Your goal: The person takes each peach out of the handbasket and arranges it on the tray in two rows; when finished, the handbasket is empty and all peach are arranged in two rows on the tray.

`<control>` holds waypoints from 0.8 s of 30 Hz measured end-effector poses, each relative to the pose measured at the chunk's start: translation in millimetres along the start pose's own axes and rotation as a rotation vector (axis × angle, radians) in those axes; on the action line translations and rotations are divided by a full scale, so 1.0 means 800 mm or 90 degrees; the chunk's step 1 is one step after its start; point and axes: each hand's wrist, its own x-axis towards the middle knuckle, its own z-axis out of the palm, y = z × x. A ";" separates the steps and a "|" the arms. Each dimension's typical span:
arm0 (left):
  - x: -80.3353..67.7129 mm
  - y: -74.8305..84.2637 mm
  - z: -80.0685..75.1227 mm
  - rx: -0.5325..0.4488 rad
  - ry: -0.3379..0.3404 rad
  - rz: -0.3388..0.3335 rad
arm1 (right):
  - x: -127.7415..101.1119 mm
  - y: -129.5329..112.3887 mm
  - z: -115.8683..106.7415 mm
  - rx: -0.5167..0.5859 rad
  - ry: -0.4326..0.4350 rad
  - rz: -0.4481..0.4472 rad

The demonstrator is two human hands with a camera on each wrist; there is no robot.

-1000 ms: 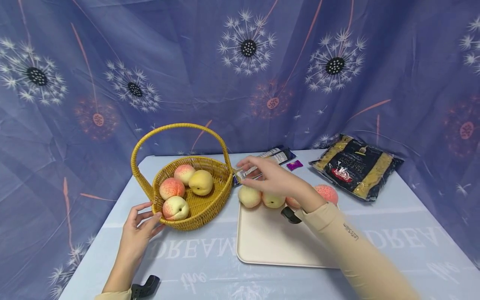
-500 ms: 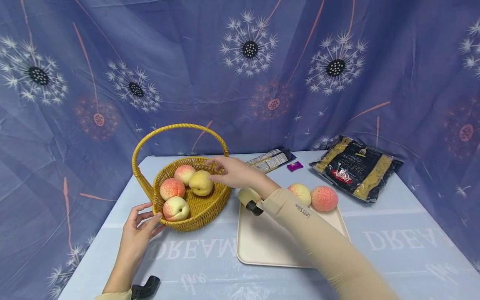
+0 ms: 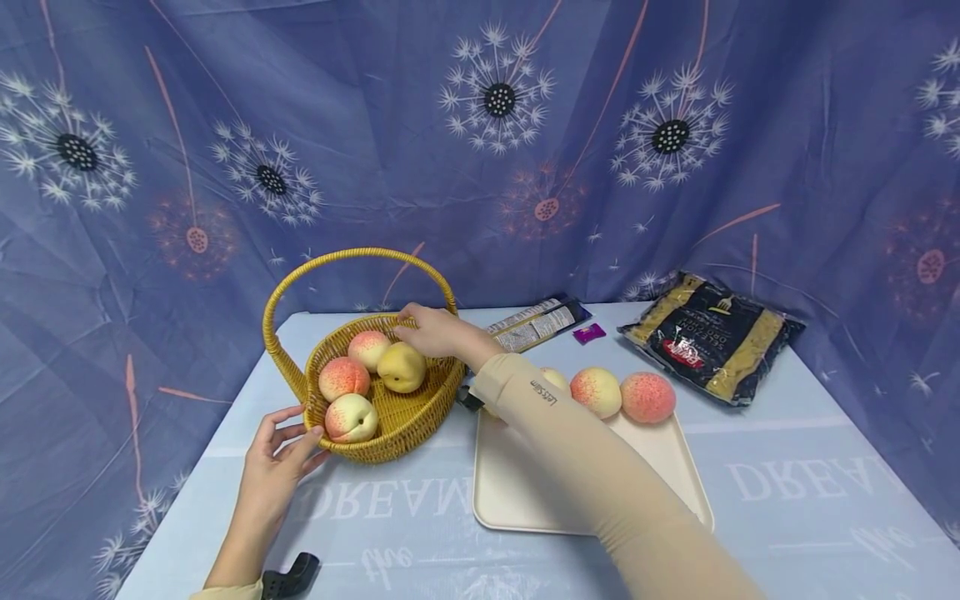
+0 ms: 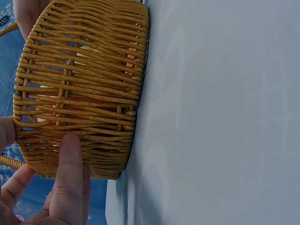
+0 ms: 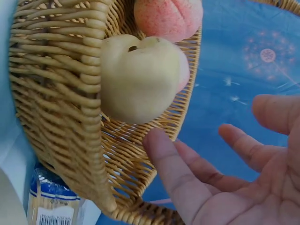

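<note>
In the head view a yellow wicker basket (image 3: 420, 421) with a tall arched handle stands at the left. It holds a yellow peach (image 3: 402, 367) and several pinkish peaches, one being the front peach (image 3: 352, 417). My left hand (image 3: 281, 458) holds the basket's near left rim, thumb at the rim; the left wrist view has one finger (image 4: 69, 173) along the outer weave. Over the basket's right side reaches my right hand (image 3: 435, 332). Its fingers (image 5: 171, 171) are spread beside the yellow peach in the right wrist view, with nothing held.
A cream tray (image 3: 525, 500) bears a row of peaches (image 3: 596, 392) along its back edge, partly behind my right sleeve. Behind it lie a long dark packet (image 3: 543, 323), a small purple packet (image 3: 588, 332) and a black pasta bag (image 3: 712, 333).
My right hand has moved left from above the tray's back corner to over the basket's right side. The left hand and the basket have stayed in place.
</note>
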 end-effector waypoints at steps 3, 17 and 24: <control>0.000 -0.001 -0.001 0.004 0.000 0.001 | 0.009 -0.003 0.003 0.015 -0.014 0.039; 0.002 -0.003 0.000 0.019 -0.013 0.007 | 0.036 -0.001 0.012 0.124 -0.108 0.158; 0.002 -0.003 -0.002 0.002 -0.009 0.011 | 0.041 -0.001 0.016 0.114 -0.137 0.176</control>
